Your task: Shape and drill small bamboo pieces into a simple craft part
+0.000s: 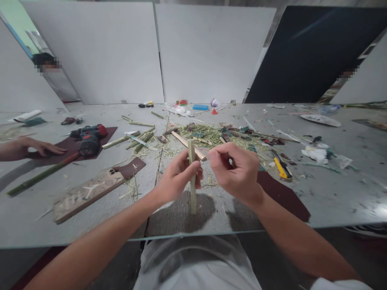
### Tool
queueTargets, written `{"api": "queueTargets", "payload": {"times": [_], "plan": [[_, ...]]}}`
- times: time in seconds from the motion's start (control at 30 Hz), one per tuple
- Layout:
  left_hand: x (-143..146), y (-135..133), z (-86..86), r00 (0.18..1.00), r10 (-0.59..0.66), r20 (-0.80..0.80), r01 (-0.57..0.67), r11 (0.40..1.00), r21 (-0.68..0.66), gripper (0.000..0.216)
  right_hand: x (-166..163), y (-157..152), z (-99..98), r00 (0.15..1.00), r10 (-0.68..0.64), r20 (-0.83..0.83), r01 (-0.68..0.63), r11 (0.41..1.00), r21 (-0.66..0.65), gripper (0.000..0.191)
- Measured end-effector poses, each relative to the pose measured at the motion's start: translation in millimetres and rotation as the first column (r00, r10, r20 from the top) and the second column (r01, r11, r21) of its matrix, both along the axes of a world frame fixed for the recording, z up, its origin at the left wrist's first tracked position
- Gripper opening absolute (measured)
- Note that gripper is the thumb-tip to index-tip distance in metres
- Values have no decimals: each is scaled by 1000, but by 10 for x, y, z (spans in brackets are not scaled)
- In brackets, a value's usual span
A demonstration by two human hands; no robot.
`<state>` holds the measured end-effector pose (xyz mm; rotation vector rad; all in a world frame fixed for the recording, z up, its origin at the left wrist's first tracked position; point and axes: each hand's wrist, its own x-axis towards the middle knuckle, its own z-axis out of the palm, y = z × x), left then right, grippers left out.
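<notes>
My left hand point(173, 177) is closed around a short pale-green plant stem point(193, 195), held upright between thumb and fingers above the table's near edge. Just right of it, my right hand point(237, 169) is raised with thumb and forefinger pinched together. Whatever sits in that pinch, if anything, is too small to make out. Behind the stem a flat wooden strip point(180, 139) slants across the table. Beyond both hands lies a heap of green shavings point(208, 135). A dark red sheet point(282, 195) lies partly under my right forearm.
A yellow utility knife point(282, 169) lies to the right. To the left are a phone in a patterned case point(87, 192), a power drill point(89, 141), and several cut stems point(142, 139). Another person's hand point(39, 148) rests on a dark red sheet. Upright white panels point(214, 52) stand behind.
</notes>
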<state>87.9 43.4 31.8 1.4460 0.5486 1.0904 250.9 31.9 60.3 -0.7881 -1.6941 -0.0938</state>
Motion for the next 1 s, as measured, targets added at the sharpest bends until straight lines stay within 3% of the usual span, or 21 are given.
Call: {"api": "queueTargets", "payload": {"times": [0.1,0.23,0.4,0.57,0.73,0.87,0.93,1.0], "plan": [[-57,27,47,994,94,52,-91,994,-61,29,9,9,-6,998,55,20,-54,998,-34,15],[-128,45,89,969,247,-24,-246,968,49,46,14,29,-18,987,146,65,-142,988,-53,13],[-135,27,116,905,401,-143,-374,909,181,32,3,39,-41,978,186,96,-180,981,-67,11],[-145,-1,187,824,532,-194,-452,824,341,26,39,72,-76,981,191,-13,-189,953,-239,15],[-173,-2,193,760,614,-214,-453,736,504,25,95,158,-62,933,353,-72,-340,797,-498,32],[-181,20,161,799,564,-207,-322,693,645,20,93,198,-55,866,490,-100,-456,693,-558,48],[-181,30,155,810,550,-204,-278,667,692,17,77,209,-77,823,549,-143,-512,610,-604,52],[-180,37,155,806,555,-204,-276,658,701,16,56,225,-120,766,591,-251,-589,490,-643,52]]}}
